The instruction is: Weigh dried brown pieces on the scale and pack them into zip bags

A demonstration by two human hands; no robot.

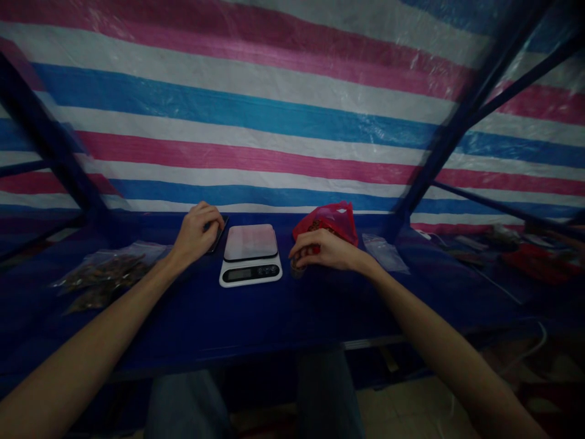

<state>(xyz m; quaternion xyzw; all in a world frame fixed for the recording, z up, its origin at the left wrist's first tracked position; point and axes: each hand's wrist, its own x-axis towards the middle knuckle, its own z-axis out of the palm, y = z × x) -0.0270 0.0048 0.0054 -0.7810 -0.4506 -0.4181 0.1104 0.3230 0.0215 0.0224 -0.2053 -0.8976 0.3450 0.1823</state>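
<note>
My right hand [325, 249] is closed on a small, see-through round container [297, 269] on the blue table, with fingers and thumb around its top. What is inside the container is too dim to tell. Just behind that hand lies a red mesh bag [345, 224] with small brownish pieces in it. A white kitchen scale [251, 256] stands between my hands, its pan bare and its display dark. Left of the scale, my left hand [199, 231] rests with fingers curled in against a flat dark object like a phone [220, 234]; nothing shows in its grip.
Clear zip bags [107, 271] of brownish dried pieces lie at the left. A flat clear plastic bag [386, 253] is right of the mesh bag. Blue metal posts [423, 174] frame the table, before a striped plastic sheet [256, 116]. Blurred items and a white cable sit far right.
</note>
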